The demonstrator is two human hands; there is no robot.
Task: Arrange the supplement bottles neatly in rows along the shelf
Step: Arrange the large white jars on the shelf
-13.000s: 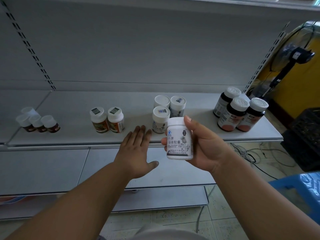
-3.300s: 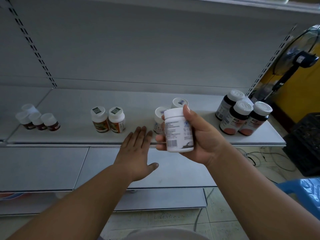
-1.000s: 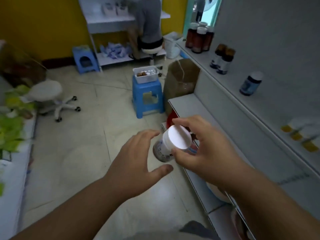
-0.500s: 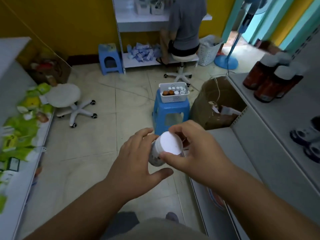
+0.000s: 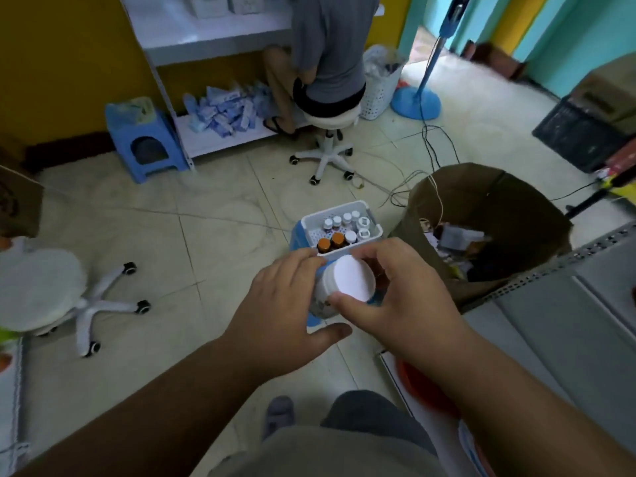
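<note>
A round white plastic supplement bottle with a flat white screw cap (image 5: 346, 283) is held in mid-air over the tiled floor (image 5: 206, 242), off the shelf it belongs on, whose grey metal edge (image 5: 550, 266) shows only at the right of the view; the right hand (image 5: 395, 297) pinches the cap rim, thumb on the near edge and fingers curled over the far side, while the left hand (image 5: 285, 304) cups the bottle's body from the left, fingers wrapped round it and thumb splayed underneath without touching; both forearms reach forward and down from the lower corners of the view, wrists bent slightly inward toward each other; the likely risk is that a twist of the cap loosens it and spills the contents, or that the bottle slips during a pass between hands and drops to the floor; beyond the hands, a small white perforated plastic basket (image 5: 373, 232) of further bottles sits atop a blue plastic stool (image 5: 296, 239), close enough to be knocked if the bottle is lowered carelessly toward it.
</note>
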